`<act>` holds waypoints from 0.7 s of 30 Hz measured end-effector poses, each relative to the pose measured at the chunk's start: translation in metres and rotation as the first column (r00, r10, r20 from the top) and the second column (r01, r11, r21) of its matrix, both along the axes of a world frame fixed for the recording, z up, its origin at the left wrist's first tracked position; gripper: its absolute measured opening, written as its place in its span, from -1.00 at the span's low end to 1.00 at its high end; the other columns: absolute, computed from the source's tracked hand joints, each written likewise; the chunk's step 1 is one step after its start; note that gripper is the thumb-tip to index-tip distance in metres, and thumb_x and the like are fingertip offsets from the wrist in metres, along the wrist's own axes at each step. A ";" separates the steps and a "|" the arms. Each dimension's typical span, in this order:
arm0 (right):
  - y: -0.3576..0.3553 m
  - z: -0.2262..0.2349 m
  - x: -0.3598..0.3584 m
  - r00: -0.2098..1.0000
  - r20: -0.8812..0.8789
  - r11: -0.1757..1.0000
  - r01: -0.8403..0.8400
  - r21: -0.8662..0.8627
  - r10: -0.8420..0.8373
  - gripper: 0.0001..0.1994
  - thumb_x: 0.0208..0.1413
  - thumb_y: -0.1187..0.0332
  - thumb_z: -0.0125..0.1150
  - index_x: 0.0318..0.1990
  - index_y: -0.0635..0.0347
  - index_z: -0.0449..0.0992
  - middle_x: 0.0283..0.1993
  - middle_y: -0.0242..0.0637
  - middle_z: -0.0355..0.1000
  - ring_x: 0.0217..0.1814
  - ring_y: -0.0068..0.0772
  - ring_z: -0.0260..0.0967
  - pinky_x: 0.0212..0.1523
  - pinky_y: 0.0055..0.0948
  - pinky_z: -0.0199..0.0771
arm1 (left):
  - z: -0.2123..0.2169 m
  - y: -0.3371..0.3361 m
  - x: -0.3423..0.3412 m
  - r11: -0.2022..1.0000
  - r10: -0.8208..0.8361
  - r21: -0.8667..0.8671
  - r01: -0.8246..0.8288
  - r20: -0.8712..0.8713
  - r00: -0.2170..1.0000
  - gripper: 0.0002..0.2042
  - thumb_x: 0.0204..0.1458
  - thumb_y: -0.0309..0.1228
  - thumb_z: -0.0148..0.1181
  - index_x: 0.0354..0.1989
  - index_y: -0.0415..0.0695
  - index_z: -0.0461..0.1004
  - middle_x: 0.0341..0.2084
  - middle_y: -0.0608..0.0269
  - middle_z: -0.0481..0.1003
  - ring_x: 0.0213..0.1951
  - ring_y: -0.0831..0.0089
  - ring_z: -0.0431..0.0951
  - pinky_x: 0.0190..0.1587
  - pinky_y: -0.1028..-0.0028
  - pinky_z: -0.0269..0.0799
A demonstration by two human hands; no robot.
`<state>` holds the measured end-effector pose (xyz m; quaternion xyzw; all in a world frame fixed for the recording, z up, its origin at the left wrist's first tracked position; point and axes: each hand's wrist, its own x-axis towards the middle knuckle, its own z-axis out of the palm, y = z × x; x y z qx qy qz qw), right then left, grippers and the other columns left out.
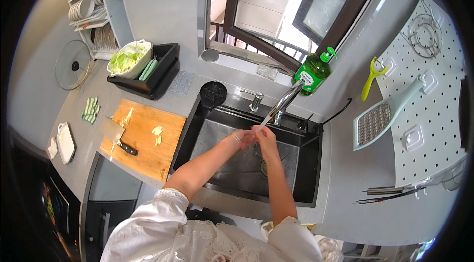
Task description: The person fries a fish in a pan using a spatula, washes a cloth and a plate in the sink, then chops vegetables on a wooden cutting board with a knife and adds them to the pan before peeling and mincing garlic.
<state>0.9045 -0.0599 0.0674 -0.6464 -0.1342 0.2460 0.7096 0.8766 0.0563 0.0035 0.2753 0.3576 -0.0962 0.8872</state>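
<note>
My left hand (243, 138) and my right hand (266, 138) meet over the black sink (217, 163), just below the chrome faucet (286, 99). Water (265, 122) runs from the spout down onto them. The fingers of both hands are bent and pressed together at the tips. Whatever lies between them, if anything, is too small or hidden to name. Left of the sink, a wooden cutting board (148, 151) carries a cleaver (117, 133) with a black handle and some pale sliced pieces (157, 132).
A white bowl of chopped greens (129, 59) sits on a black bin (160, 82) at the back left. Green dish soap (313, 72) stands behind the faucet. A grater (377, 121) and yellow peeler (373, 79) hang on the right pegboard. A window frame (261, 40) juts inward.
</note>
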 end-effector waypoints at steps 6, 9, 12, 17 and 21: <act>-0.007 -0.014 0.035 0.965 0.241 0.953 -0.027 -0.301 0.103 -0.82 0.03 0.34 0.03 -0.36 0.25 0.50 -0.46 -0.34 0.43 -0.41 -0.47 0.36 -0.36 -0.51 0.32 | -0.008 -0.009 0.014 0.996 -0.092 0.026 0.091 0.050 0.995 -0.85 0.01 -0.29 -0.02 -0.36 -0.04 0.44 -0.54 0.34 0.46 -0.44 0.48 0.45 -0.44 0.51 0.31; -0.009 -0.032 0.059 0.716 0.589 0.700 0.197 -0.686 0.376 -0.82 -0.02 0.32 0.05 -0.37 0.20 0.52 -0.45 -0.18 0.46 -0.39 -0.28 0.42 -0.35 -0.37 0.36 | -0.041 0.016 0.002 0.559 -0.553 0.756 0.341 0.033 0.833 -0.84 -0.06 -0.30 0.05 -0.40 -0.08 0.47 -0.48 0.30 0.49 -0.38 0.40 0.50 -0.42 0.44 0.39; -0.036 -0.054 0.109 0.670 0.627 0.653 0.273 -0.707 0.398 -0.81 -0.05 0.29 0.04 -0.40 0.16 0.53 -0.45 -0.02 0.42 -0.36 -0.03 0.40 -0.29 -0.23 0.36 | 0.010 0.001 -0.028 -0.100 -0.517 0.928 0.359 -0.357 0.778 -0.81 -0.09 -0.26 0.06 -0.35 -0.04 0.48 -0.36 0.28 0.48 -0.24 0.32 0.43 -0.25 0.36 0.35; -0.031 -0.071 0.155 0.884 0.444 0.837 0.127 -0.532 0.148 -0.83 -0.01 0.38 0.04 -0.37 0.27 0.52 -0.52 -0.31 0.44 -0.46 -0.46 0.38 -0.40 -0.46 0.34 | 0.039 0.031 -0.082 0.315 -0.199 0.826 0.468 -0.424 0.883 -0.72 -0.16 -0.18 0.07 -0.23 0.13 0.50 -0.19 0.27 0.45 0.05 0.25 0.22 0.05 0.31 0.18; 0.000 -0.040 0.063 0.717 0.575 0.589 0.283 -0.757 0.394 -0.83 -0.03 0.38 0.08 -0.27 0.19 0.48 -0.35 -0.23 0.42 -0.28 -0.32 0.38 -0.27 -0.44 0.35 | 0.041 0.072 -0.162 0.209 -0.057 0.897 0.390 -0.387 0.920 -0.75 -0.15 -0.21 0.07 -0.24 0.18 0.50 -0.06 0.24 0.34 0.08 0.19 0.14 0.09 0.28 0.12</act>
